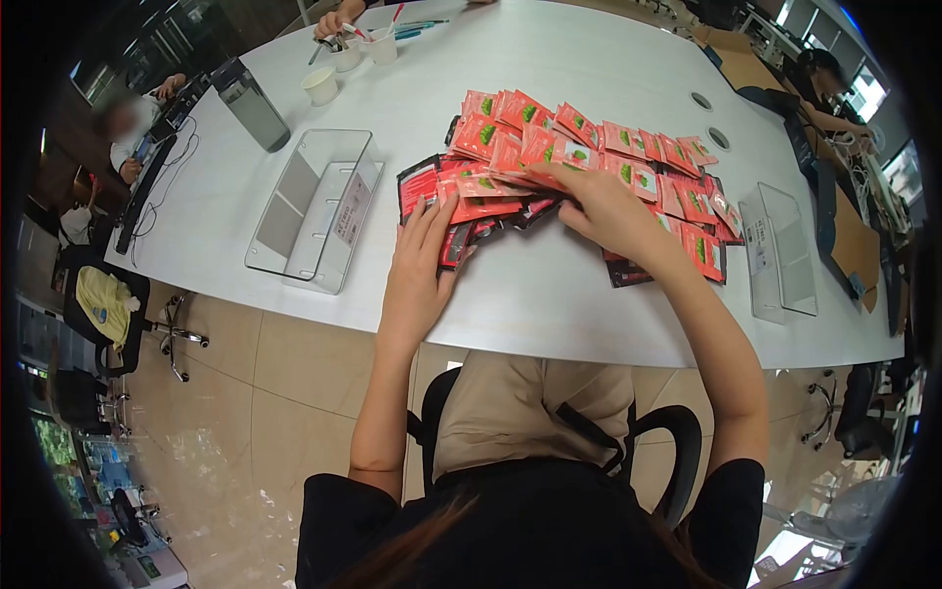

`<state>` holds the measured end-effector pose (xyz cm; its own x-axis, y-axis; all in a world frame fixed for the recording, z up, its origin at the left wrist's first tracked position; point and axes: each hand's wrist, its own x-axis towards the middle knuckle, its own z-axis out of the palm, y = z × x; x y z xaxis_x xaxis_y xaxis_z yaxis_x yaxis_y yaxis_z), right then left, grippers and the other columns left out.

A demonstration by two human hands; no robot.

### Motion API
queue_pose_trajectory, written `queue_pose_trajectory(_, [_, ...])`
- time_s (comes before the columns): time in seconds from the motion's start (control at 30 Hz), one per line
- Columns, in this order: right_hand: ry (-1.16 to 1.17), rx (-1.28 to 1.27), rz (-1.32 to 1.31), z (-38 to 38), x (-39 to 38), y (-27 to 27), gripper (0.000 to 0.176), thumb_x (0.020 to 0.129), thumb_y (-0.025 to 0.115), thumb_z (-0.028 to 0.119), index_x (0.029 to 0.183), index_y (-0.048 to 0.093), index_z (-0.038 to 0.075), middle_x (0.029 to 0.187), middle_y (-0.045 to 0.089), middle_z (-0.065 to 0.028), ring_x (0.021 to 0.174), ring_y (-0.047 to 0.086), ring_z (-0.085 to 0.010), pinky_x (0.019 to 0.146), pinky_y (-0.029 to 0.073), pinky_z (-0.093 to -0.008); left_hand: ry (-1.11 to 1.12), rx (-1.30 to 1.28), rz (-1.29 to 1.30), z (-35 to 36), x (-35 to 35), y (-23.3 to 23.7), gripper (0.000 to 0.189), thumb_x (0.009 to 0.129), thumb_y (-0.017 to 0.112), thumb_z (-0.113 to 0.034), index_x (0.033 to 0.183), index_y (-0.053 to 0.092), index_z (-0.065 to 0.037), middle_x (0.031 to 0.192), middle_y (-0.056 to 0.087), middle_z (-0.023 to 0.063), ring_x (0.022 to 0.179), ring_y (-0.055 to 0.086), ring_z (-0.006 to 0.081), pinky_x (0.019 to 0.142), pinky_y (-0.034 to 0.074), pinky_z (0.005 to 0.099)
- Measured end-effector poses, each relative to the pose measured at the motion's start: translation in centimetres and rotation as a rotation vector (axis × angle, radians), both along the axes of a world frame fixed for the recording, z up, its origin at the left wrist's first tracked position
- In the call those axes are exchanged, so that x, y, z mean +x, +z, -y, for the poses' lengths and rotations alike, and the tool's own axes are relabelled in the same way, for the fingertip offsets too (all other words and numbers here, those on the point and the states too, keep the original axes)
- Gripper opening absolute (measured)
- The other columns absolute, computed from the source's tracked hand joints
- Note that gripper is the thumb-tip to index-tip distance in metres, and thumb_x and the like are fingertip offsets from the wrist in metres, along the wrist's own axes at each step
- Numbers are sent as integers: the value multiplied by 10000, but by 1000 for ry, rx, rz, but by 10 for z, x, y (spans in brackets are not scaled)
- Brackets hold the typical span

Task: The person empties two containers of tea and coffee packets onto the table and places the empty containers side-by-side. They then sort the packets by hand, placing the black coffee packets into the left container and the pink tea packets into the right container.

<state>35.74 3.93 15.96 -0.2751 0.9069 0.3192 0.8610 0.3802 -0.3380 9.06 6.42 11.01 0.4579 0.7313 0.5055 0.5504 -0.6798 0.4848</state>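
A heap of small red sachets (481, 137) with green pictures is spread across the white table in front of me. Larger red-and-black packets (419, 187) lie under and beside them. My left hand (422, 260) rests at the heap's left edge, fingers stretched out over the packets. Over the middle of the heap, my right hand (601, 211) has its fingers on top of a red sachet (543, 147) and its thumb lower down, pinching it; the fingertips are partly hidden among the sachets.
Clear plastic bins stand on the left (316, 211) and right (780, 250). Behind the left bin are a grey bottle (251, 103) and paper cups (321, 86). Another person's hand (339, 20) is at a cup of pens. Open cardboard boxes (844, 221) line the right edge.
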Motion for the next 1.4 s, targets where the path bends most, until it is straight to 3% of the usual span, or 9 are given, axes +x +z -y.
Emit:
queue_pose_trajectory(0.1, [-92, -275, -241, 10, 1, 35, 562, 788, 578, 55, 1344, 503, 30, 890, 624, -156, 766, 612, -208, 727, 483, -333, 41, 22, 44, -1, -2, -3, 511, 888, 652, -79, 1371, 491, -42, 1354, 541, 178, 1313, 455, 377, 1053, 397, 420])
queue_pose_trajectory(0.27, [-81, -87, -448, 5, 27, 48, 544, 794, 587, 81, 1330, 522, 15, 821, 566, 10, 696, 485, -104, 638, 426, -247, 51, -44, 149, 2, -1, 5, 458, 898, 616, -28, 1347, 530, -68, 1314, 572, 182, 1278, 494, 376, 1017, 424, 422])
queue_pose_trajectory(0.4, [-223, -180, -533, 6, 33, 73, 527, 808, 598, 106, 1324, 530, 22, 799, 579, 28, 620, 466, -38, 530, 392, -197, 43, -2, 91, 1, 0, 2, 462, 893, 610, -10, 1343, 544, -94, 1294, 583, 185, 1261, 512, 369, 1008, 429, 419])
queue_pose_trajectory(0.5, [-299, -249, -543, -4, 40, 81, 520, 819, 586, 108, 1332, 537, 44, 827, 604, 2, 717, 517, -62, 642, 447, -235, 50, -3, 109, 3, 0, 4, 457, 892, 607, -2, 1335, 555, -101, 1267, 601, 183, 1226, 543, 367, 984, 446, 412])
queue_pose_trajectory(0.67, [-328, -299, -707, -45, 73, 58, 414, 818, 614, 131, 1215, 591, 15, 839, 648, -30, 618, 554, -86, 537, 442, -261, 60, -145, 316, 5, -2, 10, 503, 858, 593, 46, 1334, 559, -112, 1207, 634, 162, 1150, 591, 348, 952, 480, 406])
queue_pose_trajectory(0.87, [-347, -234, -496, -83, 83, 44, 462, 794, 650, 162, 1220, 588, -6, 809, 645, -78, 613, 556, -114, 547, 458, -271, 51, -23, 258, 0, 0, 5, 481, 857, 607, 25, 1318, 577, -109, 1164, 642, 183, 1054, 623, 341, 878, 496, 408])
queue_pose_trajectory(1.17, [-175, -62, 19, -112, 62, 27, 522, 769, 614, 146, 1289, 566, 119, 1038, 698, -162, 905, 674, -343, 801, 538, -424, 6, -86, 21, 2, -1, 10, 527, 799, 710, -35, 1303, 607, -150, 1297, 532, 140, 1160, 556, 319, 948, 476, 369])
queue_pose_trajectory(1.3, [-153, -220, 145, -100, 45, 13, 643, 812, 577, 280, 1437, 444, 209, 1242, 624, -156, 1134, 596, -328, 924, 492, -447, 29, -43, 23, 1, 1, 8, 583, 755, 739, -49, 1309, 604, -169, 1377, 447, 157, 1234, 489, 343, 981, 461, 395])
queue_pose_trajectory(1.4, [-94, -306, 78, -98, 48, 9, 825, 766, 607, 396, 1519, 301, 253, 1483, 394, -203, 1386, 352, -349, 1106, 356, -428, 55, -50, 52, 4, 2, 10, 632, 717, 753, -46, 1316, 594, -171, 1421, 409, 164, 1267, 445, 363, 1007, 431, 433])
